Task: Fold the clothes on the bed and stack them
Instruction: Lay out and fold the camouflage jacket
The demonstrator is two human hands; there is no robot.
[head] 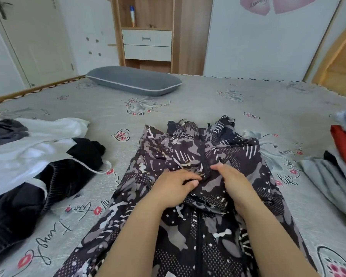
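A dark patterned jacket (pixel 200 176), printed in black, grey and white with dots and stripes, lies spread lengthwise down the middle of the bed (pixel 208 100), its zip line running up the centre away from the person. Both hands rest on it near its middle, close together on either side of the zip. The left hand (pixel 174 186) lies palm down with its fingers pointing right, lightly bent and lying together, the thumb tucked beneath them against the cloth; whether it pinches a fold cannot be told. The right hand (pixel 231 178) lies palm down just beside it, fingers together and stretched toward the zip, pressing on the fabric. On the left side of the bed sits a loose heap of unfolded clothes (pixel 34 158), white and black garments tumbled over one another with a white cord trailing out. At the right edge is a stack of clothes (pixel 336 168), grey below, red and pale blue above. A grey pillow (pixel 134 80) lies at the far side of the bed, in front of a wooden cabinet (pixel 148 37) with two white drawers.
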